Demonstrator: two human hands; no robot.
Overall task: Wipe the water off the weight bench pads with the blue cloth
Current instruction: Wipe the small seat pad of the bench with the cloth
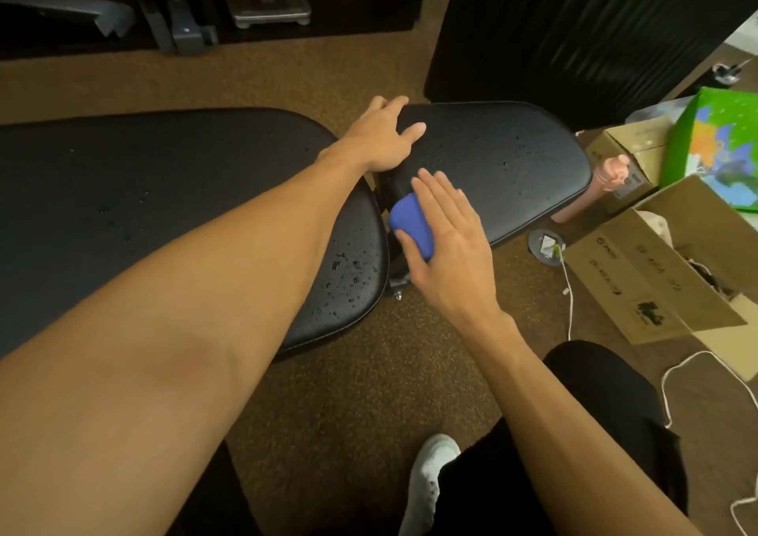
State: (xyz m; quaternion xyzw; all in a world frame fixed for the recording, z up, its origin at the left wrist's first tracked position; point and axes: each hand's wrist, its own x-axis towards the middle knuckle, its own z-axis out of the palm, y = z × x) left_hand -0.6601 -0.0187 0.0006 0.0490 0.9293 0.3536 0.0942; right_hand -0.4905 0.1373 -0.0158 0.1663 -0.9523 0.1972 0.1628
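Home workout room, brown carpet [328, 392], weight bench [164, 174], cardboard boxes [656, 273]

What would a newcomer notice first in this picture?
In the middle, the right hand presses a blue cloth against the smaller black pad, and the left hand rests on its far corner. Water drops shine on the bigger pad at left.

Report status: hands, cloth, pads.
Left hand flat on the small pad. Right hand flat, pressing the blue cloth against that pad's near end. Water drops on it and on the large pad. Nothing in the way.
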